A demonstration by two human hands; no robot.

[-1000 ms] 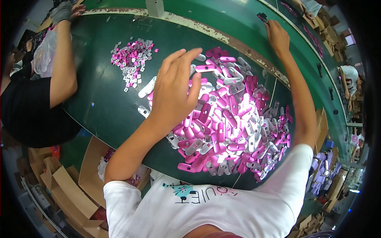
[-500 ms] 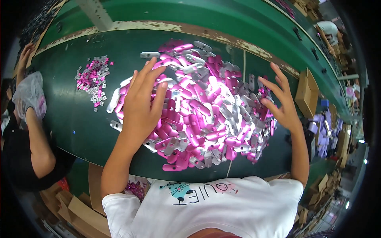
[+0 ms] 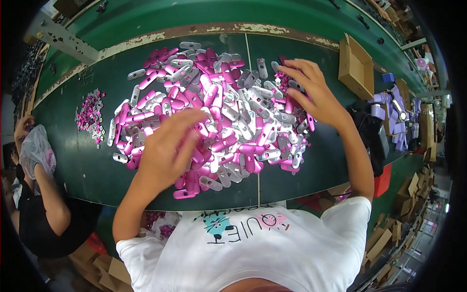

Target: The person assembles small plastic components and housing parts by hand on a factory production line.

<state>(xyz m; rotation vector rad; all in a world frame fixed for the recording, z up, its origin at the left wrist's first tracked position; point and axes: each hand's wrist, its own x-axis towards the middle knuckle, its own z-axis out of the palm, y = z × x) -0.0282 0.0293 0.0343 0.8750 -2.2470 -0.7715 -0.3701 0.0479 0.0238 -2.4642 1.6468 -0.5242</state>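
Observation:
A wide heap of glossy pink and silver oblong casings (image 3: 224, 142), each with rounded ends and a small dark hole, covers the middle of the dark green table (image 3: 92, 170). My left hand (image 3: 164, 151) hovers over the heap's near left part, slightly blurred, its fingers stretched and the thumb apart. Nothing shows in its grasp. At the far right edge of the heap, my right hand (image 3: 314, 95) is spread with bent fingers, by a cluster of tiny pink pieces (image 3: 281, 82). Whether its fingertips touch the casings is hard to tell.
A small pile of tiny pink and silver square pieces (image 3: 90, 117) lies at the left. An open cardboard box (image 3: 356, 68) stands at the far right, near purple parts (image 3: 396, 114). On the left, another person's arm (image 3: 51, 194) is beside a clear plastic bag (image 3: 36, 146).
The view has shifted. My left hand has come nearer to me, down over the heap. My right hand has moved in to the heap's right edge, and the heap's left side is spread wider.

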